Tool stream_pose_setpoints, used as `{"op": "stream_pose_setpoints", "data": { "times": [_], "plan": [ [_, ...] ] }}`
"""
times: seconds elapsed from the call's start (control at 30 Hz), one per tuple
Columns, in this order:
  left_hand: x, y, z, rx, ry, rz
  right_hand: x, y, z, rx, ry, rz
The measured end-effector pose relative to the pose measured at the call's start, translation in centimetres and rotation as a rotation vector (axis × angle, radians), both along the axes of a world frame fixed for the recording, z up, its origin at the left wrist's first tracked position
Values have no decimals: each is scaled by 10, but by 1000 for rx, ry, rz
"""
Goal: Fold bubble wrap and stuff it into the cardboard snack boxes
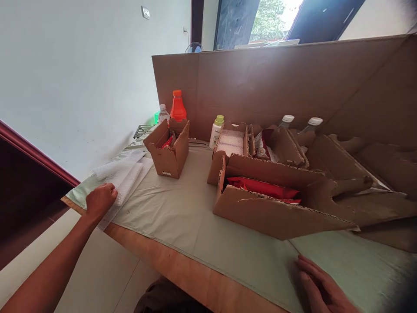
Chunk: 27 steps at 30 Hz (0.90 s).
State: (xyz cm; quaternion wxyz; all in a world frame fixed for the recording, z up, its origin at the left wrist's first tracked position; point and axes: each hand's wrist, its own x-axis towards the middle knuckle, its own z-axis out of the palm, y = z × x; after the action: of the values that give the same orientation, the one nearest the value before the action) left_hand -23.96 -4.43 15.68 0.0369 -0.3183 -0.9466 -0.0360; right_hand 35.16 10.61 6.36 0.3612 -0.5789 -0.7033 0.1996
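Observation:
My left hand (101,201) is closed at the table's left end, its curled fingers on the near edge of some clear bubble wrap sheets (125,176). The sheets lie loosely stacked, and one corner hangs over the table edge. At the lower right, my right hand (321,282) rests low over the tablecloth with its fingers loosely stretched and nothing in them. Beyond it stands a long open cardboard box (260,204) with red packets (263,188) inside. A smaller cardboard box (171,158), holding a red packet, stands right of the bubble wrap.
Behind the long box are a box of bubble-wrapped items (233,141) and more open cardboard boxes (289,148). A white bottle with a green cap (216,132), an orange bottle (177,106) and clear bottles (313,125) stand near the tall cardboard screen (247,82).

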Motion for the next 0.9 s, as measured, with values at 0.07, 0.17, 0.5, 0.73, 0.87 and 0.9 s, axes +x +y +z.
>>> {"op": "stream_pose_setpoints", "data": {
  "times": [0.07,0.17,0.5,0.73,0.87,0.9],
  "plan": [
    [4,1,13,-15,26,-5,-3,-5,6,60,-23,-23],
    [26,-4,36,17,63,-70,-10,-18,17,202,-21,-62],
    [226,-5,-10,323,-166,-955,-104,-74,43,240,104,505],
    [290,-14,-32,357,-290,-997,-119,-80,41,-213,123,499],
    [268,-24,-34,473,-279,-936,-139,-75,50,-279,106,566],
    [261,-29,-35,490,-267,-926,-143,-75,52,-254,87,605]
  ]
}}
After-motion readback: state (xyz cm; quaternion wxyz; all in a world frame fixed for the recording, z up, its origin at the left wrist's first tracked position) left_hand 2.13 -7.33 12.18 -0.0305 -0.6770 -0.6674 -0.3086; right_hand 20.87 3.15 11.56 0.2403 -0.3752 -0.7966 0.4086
